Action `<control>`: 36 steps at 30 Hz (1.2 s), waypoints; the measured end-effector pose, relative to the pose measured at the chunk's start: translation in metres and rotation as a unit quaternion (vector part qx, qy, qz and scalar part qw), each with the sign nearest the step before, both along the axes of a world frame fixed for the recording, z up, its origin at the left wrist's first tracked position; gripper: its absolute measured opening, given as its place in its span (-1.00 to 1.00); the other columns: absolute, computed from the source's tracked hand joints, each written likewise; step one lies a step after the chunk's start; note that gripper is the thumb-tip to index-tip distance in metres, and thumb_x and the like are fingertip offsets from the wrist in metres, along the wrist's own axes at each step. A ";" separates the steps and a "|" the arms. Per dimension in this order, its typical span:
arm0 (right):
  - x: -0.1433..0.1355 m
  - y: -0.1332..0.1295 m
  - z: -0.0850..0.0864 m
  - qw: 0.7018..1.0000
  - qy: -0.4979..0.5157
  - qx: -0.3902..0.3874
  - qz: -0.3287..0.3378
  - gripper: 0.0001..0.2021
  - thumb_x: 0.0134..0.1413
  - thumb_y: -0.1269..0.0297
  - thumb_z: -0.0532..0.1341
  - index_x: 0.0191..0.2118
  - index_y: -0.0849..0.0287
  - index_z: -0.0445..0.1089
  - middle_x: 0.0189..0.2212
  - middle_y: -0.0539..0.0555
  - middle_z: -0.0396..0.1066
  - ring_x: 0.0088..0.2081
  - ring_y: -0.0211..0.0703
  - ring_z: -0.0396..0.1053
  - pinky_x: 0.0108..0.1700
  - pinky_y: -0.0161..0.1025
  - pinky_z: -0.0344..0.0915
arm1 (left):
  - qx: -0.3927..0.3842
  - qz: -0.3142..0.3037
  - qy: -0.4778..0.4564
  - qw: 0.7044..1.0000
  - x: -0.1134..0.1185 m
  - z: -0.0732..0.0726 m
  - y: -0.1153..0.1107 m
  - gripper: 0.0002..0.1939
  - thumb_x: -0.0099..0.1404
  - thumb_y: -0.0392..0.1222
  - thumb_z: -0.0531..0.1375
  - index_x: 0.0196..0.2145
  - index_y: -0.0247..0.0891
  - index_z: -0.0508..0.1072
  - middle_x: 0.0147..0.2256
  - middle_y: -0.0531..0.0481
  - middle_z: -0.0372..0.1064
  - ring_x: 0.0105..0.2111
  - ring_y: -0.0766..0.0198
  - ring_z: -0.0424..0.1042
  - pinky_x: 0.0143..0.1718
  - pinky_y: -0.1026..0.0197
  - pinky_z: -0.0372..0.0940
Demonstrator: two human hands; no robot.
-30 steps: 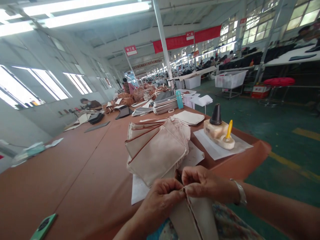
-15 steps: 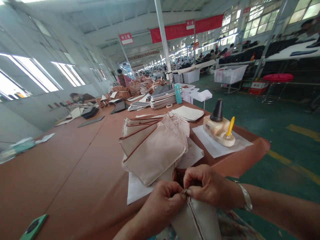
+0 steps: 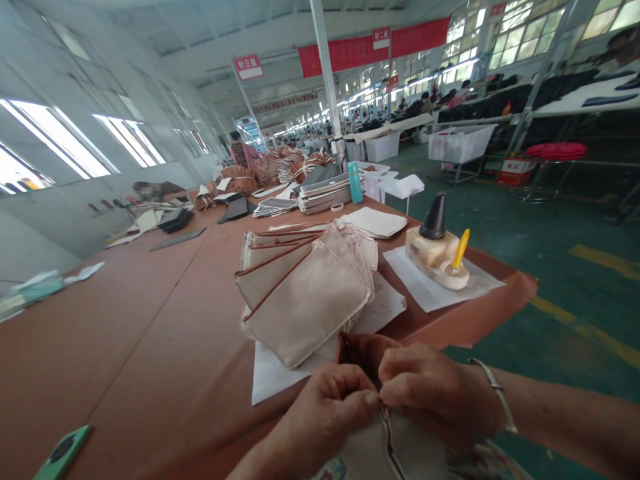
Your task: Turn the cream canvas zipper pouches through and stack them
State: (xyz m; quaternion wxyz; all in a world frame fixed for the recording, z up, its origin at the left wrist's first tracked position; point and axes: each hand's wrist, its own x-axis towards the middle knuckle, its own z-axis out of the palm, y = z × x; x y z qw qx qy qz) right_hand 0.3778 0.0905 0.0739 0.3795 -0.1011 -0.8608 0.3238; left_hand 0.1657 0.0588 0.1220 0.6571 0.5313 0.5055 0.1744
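At the table's near edge, my left hand [image 3: 340, 410] and my right hand [image 3: 433, 390] both pinch a cream fabric piece [image 3: 367, 447] with brown lining showing at its top. Their fingertips meet at the upper end of a dark seam or zipper line that runs down the piece. Whatever small part lies between the fingertips is hidden. The lower end of the piece rests over my lap. Just beyond my hands lies a fanned stack of cream pouch pieces [image 3: 305, 300] with brown-edged tops, on white paper [image 3: 270, 377].
To the right, a glue pot [image 3: 433, 247] with a black cone top and a yellow-handled tool [image 3: 461, 250] stand on white paper. A green phone [image 3: 63, 453] lies at lower left. A turquoise bottle [image 3: 355, 182] and stacked panels [image 3: 325, 197] are farther back. Other people sit and stand beyond.
The fabric piece's brown-lined top has risen into fuller view above the fingers. My right hand has shifted slightly right and turned, still pinching beside the left. The camera view has moved a little.
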 end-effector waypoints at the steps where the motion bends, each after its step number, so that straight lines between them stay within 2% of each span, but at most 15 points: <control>1: 0.002 -0.001 0.003 0.997 0.013 -0.073 0.003 -0.94 0.20 0.35 0.07 -0.26 0.13 0.27 -0.38 0.04 0.27 -0.35 -0.22 0.23 -0.25 -0.28 0.22 | 0.026 -0.012 0.015 0.999 0.000 0.001 0.000 -0.61 0.21 0.10 0.24 -0.44 -0.34 0.37 -0.54 0.10 0.10 -0.54 0.42 -0.03 -0.54 0.31 -0.12; 2: 0.004 -0.001 0.007 0.986 0.024 -0.163 0.000 -0.90 0.25 0.28 0.04 -0.21 0.15 0.26 -0.39 0.02 0.26 -0.37 -0.25 0.22 -0.30 -0.31 0.20 | 0.050 -0.022 0.029 0.998 0.000 0.003 -0.001 -0.61 0.23 0.10 0.22 -0.45 -0.33 0.36 -0.55 0.11 0.08 -0.54 0.42 -0.03 -0.54 0.31 -0.12; 4: 0.008 0.002 0.014 0.943 0.019 -0.331 -0.008 -0.75 0.33 0.12 -0.01 -0.16 0.19 0.25 -0.43 -0.02 0.22 -0.43 -0.30 0.15 -0.39 -0.36 0.13 | 0.085 -0.035 0.054 0.994 0.001 0.009 -0.001 -0.62 0.26 0.08 0.17 -0.47 -0.31 0.33 -0.56 0.12 0.04 -0.56 0.42 -0.04 -0.56 0.31 -0.12; 6: 0.012 0.010 0.022 0.912 -0.019 -0.410 0.019 -0.62 0.33 0.00 -0.01 -0.21 0.26 0.30 -0.47 -0.04 0.18 -0.46 -0.35 0.07 -0.44 -0.39 0.05 | 0.107 -0.048 0.070 0.991 0.002 0.015 -0.002 -0.65 0.28 0.04 0.14 -0.48 -0.31 0.32 -0.57 0.12 0.04 -0.57 0.42 -0.03 -0.56 0.31 -0.10; 9: 0.013 0.018 0.031 0.897 -0.083 -0.425 0.091 -0.54 0.22 -0.08 0.12 -0.39 0.30 0.31 -0.51 -0.06 0.13 -0.49 -0.39 0.02 -0.49 -0.40 -0.03 | 0.137 -0.057 0.068 0.987 0.003 0.019 -0.001 -0.65 0.29 0.01 0.14 -0.50 -0.32 0.33 -0.57 0.11 0.04 -0.56 0.41 -0.02 -0.55 0.32 -0.08; 11: 0.009 0.016 0.034 0.905 -0.079 -0.405 0.103 -0.55 0.18 -0.07 0.17 -0.43 0.29 0.30 -0.54 -0.07 0.12 -0.51 -0.40 0.01 -0.51 -0.42 -0.05 | 0.130 -0.050 0.035 0.990 0.002 0.015 -0.001 -0.64 0.29 0.04 0.16 -0.49 -0.32 0.32 -0.57 0.11 0.04 -0.56 0.42 -0.02 -0.55 0.32 -0.09; 15: 0.000 0.004 0.027 0.963 0.006 -0.265 0.045 -0.59 0.19 0.02 0.15 -0.52 0.26 0.25 -0.51 -0.04 0.16 -0.45 -0.36 0.08 -0.43 -0.41 0.06 | 0.050 -0.014 -0.076 0.996 0.000 0.000 -0.004 -0.55 0.20 0.17 0.22 -0.51 -0.29 0.27 -0.58 0.12 0.04 -0.60 0.45 -0.06 -0.57 0.31 -0.14; 17: -0.002 0.002 0.021 0.969 0.022 -0.246 0.027 -0.61 0.20 0.04 0.14 -0.51 0.26 0.25 -0.51 -0.04 0.17 -0.44 -0.35 0.09 -0.41 -0.39 0.09 | 0.042 -0.009 -0.077 0.996 0.001 -0.003 -0.005 -0.52 0.20 0.21 0.21 -0.51 -0.28 0.26 -0.59 0.13 0.03 -0.60 0.44 -0.07 -0.57 0.31 -0.14; 22: 0.003 0.013 0.023 0.942 -0.046 -0.324 0.077 -0.62 0.25 0.01 0.11 -0.23 0.31 0.37 -0.37 0.02 0.29 -0.36 -0.30 0.19 -0.32 -0.37 0.16 | 0.152 -0.055 0.066 0.985 0.006 0.018 -0.005 -0.56 0.31 0.14 0.13 -0.48 -0.30 0.27 -0.51 0.11 0.01 -0.49 0.39 -0.01 -0.50 0.29 -0.06; 25: 0.004 0.021 0.026 0.925 -0.072 -0.361 0.089 -0.59 0.14 -0.01 0.23 -0.30 0.36 0.40 -0.44 0.01 0.31 -0.42 -0.34 0.17 -0.40 -0.41 0.09 | 0.113 -0.098 0.061 0.987 0.001 0.029 -0.004 -0.59 0.14 0.12 0.31 -0.39 -0.31 0.34 -0.47 0.12 0.07 -0.47 0.39 0.02 -0.51 0.31 -0.06; 27: 0.003 0.022 0.023 0.903 -0.089 -0.410 0.095 -0.54 0.07 -0.06 0.28 -0.35 0.38 0.42 -0.49 -0.01 0.29 -0.46 -0.38 0.11 -0.46 -0.42 0.02 | 0.109 -0.077 0.058 0.989 -0.005 0.029 -0.005 -0.56 -0.01 0.01 0.43 -0.33 -0.30 0.37 -0.44 0.11 0.15 -0.46 0.39 0.07 -0.52 0.34 -0.04; 29: 0.002 0.022 0.017 0.880 -0.090 -0.456 0.099 -0.51 0.03 -0.09 0.30 -0.34 0.39 0.45 -0.51 -0.01 0.28 -0.47 -0.39 0.08 -0.47 -0.42 -0.02 | 0.159 -0.039 0.060 0.985 -0.010 0.026 -0.007 -0.59 -0.02 -0.08 0.43 -0.31 -0.29 0.36 -0.42 0.10 0.20 -0.45 0.38 0.12 -0.50 0.35 0.03; 31: 0.001 0.020 0.011 0.864 -0.074 -0.489 0.099 -0.50 0.03 -0.09 0.30 -0.34 0.40 0.47 -0.51 0.01 0.29 -0.48 -0.39 0.09 -0.48 -0.41 -0.03 | 0.250 -0.018 0.045 0.967 -0.013 0.022 -0.011 -0.69 0.07 -0.12 0.37 -0.33 -0.27 0.35 -0.41 0.09 0.20 -0.44 0.37 0.15 -0.47 0.35 0.10; 34: 0.000 0.016 0.009 0.844 -0.062 -0.523 0.097 -0.51 0.03 -0.07 0.31 -0.33 0.41 0.49 -0.52 0.02 0.30 -0.52 -0.41 0.09 -0.50 -0.41 -0.04 | 0.416 -0.010 0.057 0.908 -0.014 0.019 -0.015 -0.90 0.23 -0.25 0.25 -0.39 -0.27 0.38 -0.32 0.00 0.24 -0.36 0.35 0.27 -0.38 0.35 0.22; 36: -0.001 0.015 0.011 0.839 -0.050 -0.535 0.091 -0.51 0.03 -0.05 0.31 -0.31 0.42 0.50 -0.52 0.02 0.31 -0.52 -0.42 0.10 -0.50 -0.42 -0.03 | 0.503 -0.022 0.097 0.858 -0.012 0.020 -0.017 -0.93 0.26 -0.38 0.19 -0.36 -0.28 0.44 -0.25 -0.06 0.28 -0.27 0.33 0.35 -0.29 0.35 0.28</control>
